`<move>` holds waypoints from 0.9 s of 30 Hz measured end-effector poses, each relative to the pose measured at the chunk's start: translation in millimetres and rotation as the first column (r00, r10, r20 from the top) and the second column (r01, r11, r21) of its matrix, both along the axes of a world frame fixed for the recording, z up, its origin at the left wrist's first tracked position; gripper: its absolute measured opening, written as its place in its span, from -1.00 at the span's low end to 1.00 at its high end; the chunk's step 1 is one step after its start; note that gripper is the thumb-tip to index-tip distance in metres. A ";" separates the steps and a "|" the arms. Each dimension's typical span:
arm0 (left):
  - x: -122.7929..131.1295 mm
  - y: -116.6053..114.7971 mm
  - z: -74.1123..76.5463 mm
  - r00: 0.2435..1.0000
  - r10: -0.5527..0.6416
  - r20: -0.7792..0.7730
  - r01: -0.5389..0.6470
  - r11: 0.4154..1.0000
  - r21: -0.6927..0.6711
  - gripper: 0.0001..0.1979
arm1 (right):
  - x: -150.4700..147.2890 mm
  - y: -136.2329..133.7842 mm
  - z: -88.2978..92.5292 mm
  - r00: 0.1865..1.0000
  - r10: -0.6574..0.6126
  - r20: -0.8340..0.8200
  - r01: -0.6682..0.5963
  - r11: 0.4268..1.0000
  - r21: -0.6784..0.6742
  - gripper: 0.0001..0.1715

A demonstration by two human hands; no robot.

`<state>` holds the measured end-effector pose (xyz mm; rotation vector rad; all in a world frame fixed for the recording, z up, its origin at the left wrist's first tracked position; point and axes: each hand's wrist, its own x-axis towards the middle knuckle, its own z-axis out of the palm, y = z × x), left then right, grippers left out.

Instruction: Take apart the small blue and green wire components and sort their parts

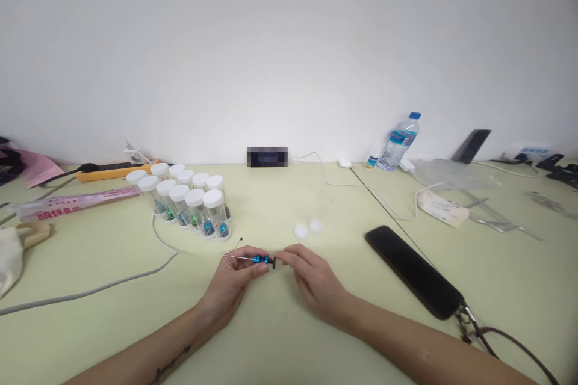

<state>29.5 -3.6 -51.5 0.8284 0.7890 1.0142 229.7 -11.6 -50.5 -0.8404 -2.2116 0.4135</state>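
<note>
My left hand (230, 283) is closed around a small blue metal piece (261, 259) with a thin wire sticking out to the left and a dark end on the right. Close by that dark end are the fingertips of my right hand (318, 283). Its fingers are stretched out; whether they touch the piece I cannot tell, and its thumb is hidden. Beyond my hands lie two round white caps (301, 230), with a faint clear shape behind them. At left stand several clear tubes (195, 212) with white lids, holding similar blue, green and dark pieces.
A black phone (413, 271) with a strap lies at right. Farther back are a water bottle (400, 143), a tissue pack (443, 209) and white cables. On the left are a yellow power strip (115, 170), a grey cable (108, 284) and a pink-white wrapper (74, 203).
</note>
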 end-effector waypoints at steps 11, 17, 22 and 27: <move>-0.6 1.8 -5.3 1.000 0.016 0.002 -0.016 1.000 0.027 -0.82 | -0.2 -0.1 0.4 1.000 -0.020 -0.005 0.019 1.000 -0.007 -0.40; -0.4 0.5 -3.9 1.000 0.018 -0.006 -0.018 1.000 0.017 -0.82 | -0.4 -0.2 -0.5 0.999 -0.026 0.021 0.026 1.000 0.004 -0.41; -0.5 0.0 -3.5 0.999 0.023 -0.026 -0.023 1.000 0.002 -0.80 | -0.8 -0.7 1.3 1.000 -0.030 0.002 0.030 1.000 -0.007 -0.43; -1.2 1.0 -5.1 1.000 -0.003 0.006 0.003 1.000 0.011 -0.82 | -0.7 -0.8 1.7 0.998 -0.033 0.047 0.033 0.999 -0.003 -0.45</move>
